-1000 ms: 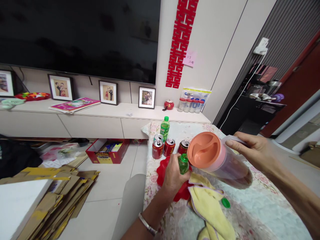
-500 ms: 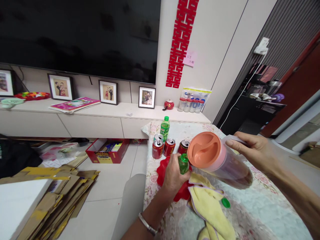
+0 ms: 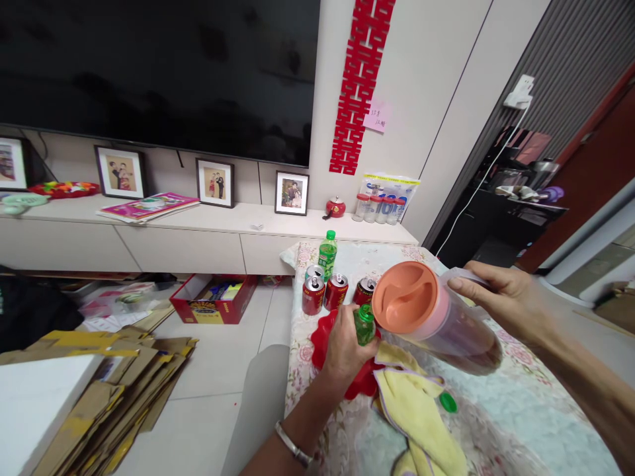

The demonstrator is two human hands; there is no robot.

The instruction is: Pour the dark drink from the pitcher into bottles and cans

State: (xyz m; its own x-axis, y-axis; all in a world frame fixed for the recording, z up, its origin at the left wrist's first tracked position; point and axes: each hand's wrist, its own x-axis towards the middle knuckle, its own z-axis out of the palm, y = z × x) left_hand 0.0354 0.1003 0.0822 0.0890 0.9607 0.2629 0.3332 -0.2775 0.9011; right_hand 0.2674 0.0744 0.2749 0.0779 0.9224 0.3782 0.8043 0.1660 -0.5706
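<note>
My left hand [image 3: 344, 350] is wrapped round a small green bottle [image 3: 364, 324] with its neck open, standing on a red flower-shaped tray [image 3: 322, 340]. My right hand [image 3: 501, 299] grips the handle of a clear pitcher [image 3: 436, 320] with an orange lid, tilted on its side so the lid's edge sits right by the bottle's mouth. Brownish liquid lies in the pitcher's lower end. A loose green cap [image 3: 448, 402] rests on the table beside a yellow cloth [image 3: 414, 410].
Several red drink cans [image 3: 325, 292] and a capped green bottle [image 3: 327, 254] stand at the table's far end on a floral tablecloth [image 3: 501, 410]. Flattened cardboard [image 3: 114, 390] and a red box [image 3: 213, 301] lie on the floor at left. A low cabinet [image 3: 173, 241] holds picture frames below a television.
</note>
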